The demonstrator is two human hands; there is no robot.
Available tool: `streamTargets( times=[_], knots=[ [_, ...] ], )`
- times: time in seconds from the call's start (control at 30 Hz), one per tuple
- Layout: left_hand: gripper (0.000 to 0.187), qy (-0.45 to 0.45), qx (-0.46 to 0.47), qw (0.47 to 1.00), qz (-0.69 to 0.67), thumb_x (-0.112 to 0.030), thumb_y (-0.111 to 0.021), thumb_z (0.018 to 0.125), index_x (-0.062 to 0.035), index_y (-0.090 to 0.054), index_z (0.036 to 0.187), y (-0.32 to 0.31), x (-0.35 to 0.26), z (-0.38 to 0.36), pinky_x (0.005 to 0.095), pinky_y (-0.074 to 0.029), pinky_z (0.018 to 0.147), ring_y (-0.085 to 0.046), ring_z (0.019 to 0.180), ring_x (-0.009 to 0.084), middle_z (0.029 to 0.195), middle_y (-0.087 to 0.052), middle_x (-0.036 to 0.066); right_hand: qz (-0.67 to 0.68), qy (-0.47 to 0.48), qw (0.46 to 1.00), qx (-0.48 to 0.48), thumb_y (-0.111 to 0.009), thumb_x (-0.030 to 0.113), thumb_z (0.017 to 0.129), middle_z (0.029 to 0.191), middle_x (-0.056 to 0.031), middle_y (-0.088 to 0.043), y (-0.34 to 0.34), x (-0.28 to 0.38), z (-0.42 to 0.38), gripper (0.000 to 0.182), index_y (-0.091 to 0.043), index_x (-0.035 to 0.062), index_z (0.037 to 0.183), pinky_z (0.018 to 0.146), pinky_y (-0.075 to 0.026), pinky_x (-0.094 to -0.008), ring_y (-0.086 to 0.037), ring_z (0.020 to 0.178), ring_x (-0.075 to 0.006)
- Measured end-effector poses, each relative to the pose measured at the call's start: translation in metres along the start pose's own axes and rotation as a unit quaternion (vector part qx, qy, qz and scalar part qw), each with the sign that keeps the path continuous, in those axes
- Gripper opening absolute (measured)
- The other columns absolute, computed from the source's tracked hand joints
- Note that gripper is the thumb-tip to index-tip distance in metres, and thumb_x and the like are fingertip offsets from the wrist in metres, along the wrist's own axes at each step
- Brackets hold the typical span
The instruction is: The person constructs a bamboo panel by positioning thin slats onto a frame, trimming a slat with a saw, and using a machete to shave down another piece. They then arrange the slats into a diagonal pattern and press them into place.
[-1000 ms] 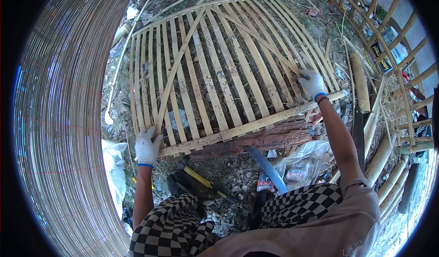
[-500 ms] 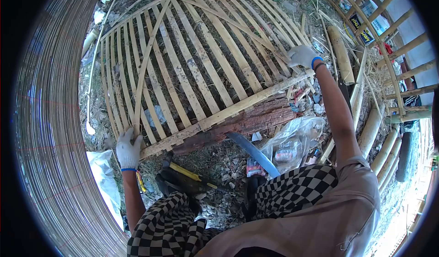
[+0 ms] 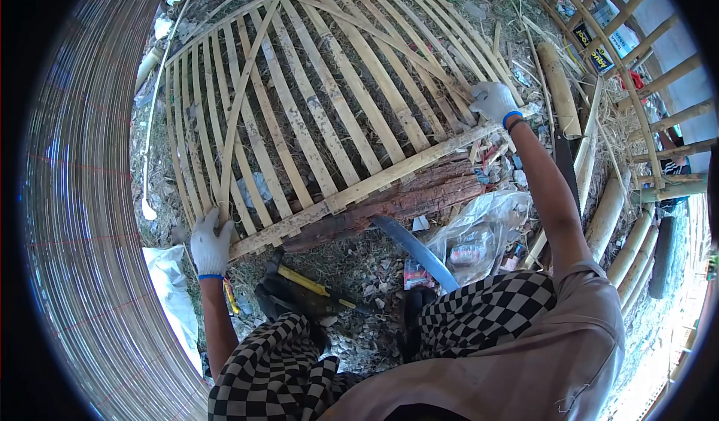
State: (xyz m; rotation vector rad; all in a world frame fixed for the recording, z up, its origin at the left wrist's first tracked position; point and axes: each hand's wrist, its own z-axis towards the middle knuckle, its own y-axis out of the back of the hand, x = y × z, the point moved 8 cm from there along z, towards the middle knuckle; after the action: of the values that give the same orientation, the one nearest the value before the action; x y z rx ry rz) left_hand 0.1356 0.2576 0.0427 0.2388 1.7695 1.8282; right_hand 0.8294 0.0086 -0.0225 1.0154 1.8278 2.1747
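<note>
A panel of pale bamboo slats [image 3: 329, 132] lies slanting over the ground, with diagonal braces and a crosspiece [image 3: 374, 181] along its near edge. My left hand [image 3: 210, 245], in a white knit glove, grips the near left corner, its thumb apart from the fingers. At the near right end, my gloved right hand [image 3: 494, 100] is closed over the frame; its fingertips are partly hidden. Under the near edge lies a reddish-brown log [image 3: 389, 202]. A curved machete blade [image 3: 416, 252] leans against this log. A hammer with a yellow and black handle [image 3: 303, 280] lies by my left foot.
A rolled slat screen [image 3: 90, 196] rises on the left. Clear plastic bags [image 3: 479, 234] lie near my right leg. To the right are a handsaw [image 3: 565, 159], bamboo poles [image 3: 608, 211] and a bamboo fence [image 3: 636, 91]. Debris and dry grass cover the ground.
My right hand has shifted slightly along the panel's right end, and its forearm has moved a little. My left hand and the panel look nearly unchanged.
</note>
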Motion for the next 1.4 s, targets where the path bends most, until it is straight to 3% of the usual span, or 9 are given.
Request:
streamTargets(
  times=[0.23, 0.4, 0.5, 0.53, 0.73, 0.83, 1.13, 1.4],
  knots=[
    [0.042, 0.004, 0.002, 1.0, -0.008, -0.021, -0.078, 0.087, 0.0001, -0.071, 0.123, 0.002, -0.003, 0.0, 0.0468, -0.055, 0.086, -0.07, 0.097, 0.039, 0.106, -0.069, 0.022, 0.027, 0.0, 1.0, -0.014, -0.091, 0.025, 0.065, 0.093, -0.017, -0.077, -0.001, -0.001, -0.002, 0.038, -0.079, 0.0053, 0.096, 0.084, -0.059, -0.0428, -0.074, 0.09, -0.0357],
    [0.044, 0.023, -0.002, 1.0, -0.015, -0.024, -0.079, 0.087, -0.0035, -0.072, 0.125, -0.005, 0.011, 0.0, 0.0474, -0.055, 0.092, -0.069, 0.103, 0.0399, 0.113, -0.071, 0.022, -0.022, -0.006, 0.999, -0.032, -0.083, 0.038, 0.079, 0.094, -0.0204, -0.076, -0.001, 0.012, -0.005, 0.036, -0.077, 0.0055, 0.095, 0.084, -0.057, -0.048, -0.073, 0.092, -0.0397],
    [0.044, 0.026, -0.01, 0.999, -0.02, -0.025, -0.08, 0.086, -0.0035, -0.072, 0.124, -0.006, 0.012, -0.001, 0.0475, -0.054, 0.092, -0.069, 0.104, 0.0397, 0.113, -0.071, 0.021, -0.073, -0.028, 0.996, -0.039, -0.082, 0.04, 0.081, 0.099, -0.022, -0.075, 0.005, 0.027, -0.007, 0.038, -0.077, 0.0049, 0.096, 0.086, -0.057, -0.0496, -0.073, 0.095, -0.041],
    [0.043, 0.022, -0.018, 0.999, -0.014, -0.024, -0.08, 0.086, -0.0035, -0.073, 0.123, -0.005, 0.01, -0.001, 0.0475, -0.055, 0.092, -0.069, 0.103, 0.0398, 0.111, -0.071, 0.021, -0.087, -0.016, 0.995, -0.04, -0.081, 0.038, 0.082, 0.106, -0.0232, -0.074, 0.006, 0.034, -0.006, 0.039, -0.077, 0.0054, 0.104, 0.089, -0.056, -0.0507, -0.072, 0.099, -0.042],
    [0.04, 0.015, -0.027, 1.0, -0.006, -0.023, -0.078, 0.087, -0.0036, -0.073, 0.122, -0.005, 0.006, 0.001, 0.0477, -0.055, 0.09, -0.068, 0.101, 0.0403, 0.11, -0.07, 0.021, -0.046, 0.064, 0.99, -0.12, -0.08, 0.031, 0.083, 0.112, -0.0242, -0.073, -0.008, 0.055, 0.013, 0.043, -0.075, 0.0066, 0.119, 0.093, -0.056, -0.0505, -0.07, 0.104, -0.0427],
    [0.039, 0.021, -0.034, 0.999, -0.018, -0.021, -0.077, 0.088, -0.0035, -0.073, 0.123, -0.008, 0.007, 0.0, 0.0478, -0.054, 0.09, -0.068, 0.101, 0.0407, 0.11, -0.07, 0.022, -0.047, 0.036, 0.995, -0.079, -0.079, 0.028, 0.083, 0.111, -0.0248, -0.073, -0.019, 0.05, 0.021, 0.041, -0.076, 0.0053, 0.116, 0.093, -0.056, -0.05, -0.07, 0.104, -0.0432],
    [0.038, -0.012, -0.085, 0.996, -0.026, -0.018, -0.076, 0.09, -0.0012, -0.073, 0.124, -0.006, 0.001, -0.005, 0.0479, -0.054, 0.089, -0.068, 0.101, 0.0422, 0.11, -0.069, 0.024, -0.01, 0.044, 0.996, -0.079, -0.074, 0.023, 0.083, 0.112, -0.0249, -0.073, -0.015, 0.049, 0.02, 0.04, -0.077, 0.0042, 0.118, 0.095, -0.056, -0.0484, -0.07, 0.106, -0.0426],
    [0.041, 0.006, -0.076, 0.996, -0.041, -0.021, -0.077, 0.089, -0.0014, -0.072, 0.125, -0.004, 0.0, -0.005, 0.048, -0.054, 0.088, -0.068, 0.099, 0.0417, 0.108, -0.068, 0.024, -0.036, 0.038, 0.998, -0.044, -0.073, 0.026, 0.086, 0.114, -0.0243, -0.073, -0.018, 0.049, 0.022, 0.039, -0.076, 0.0039, 0.118, 0.098, -0.055, -0.0477, -0.07, 0.108, -0.0421]
  ],
)
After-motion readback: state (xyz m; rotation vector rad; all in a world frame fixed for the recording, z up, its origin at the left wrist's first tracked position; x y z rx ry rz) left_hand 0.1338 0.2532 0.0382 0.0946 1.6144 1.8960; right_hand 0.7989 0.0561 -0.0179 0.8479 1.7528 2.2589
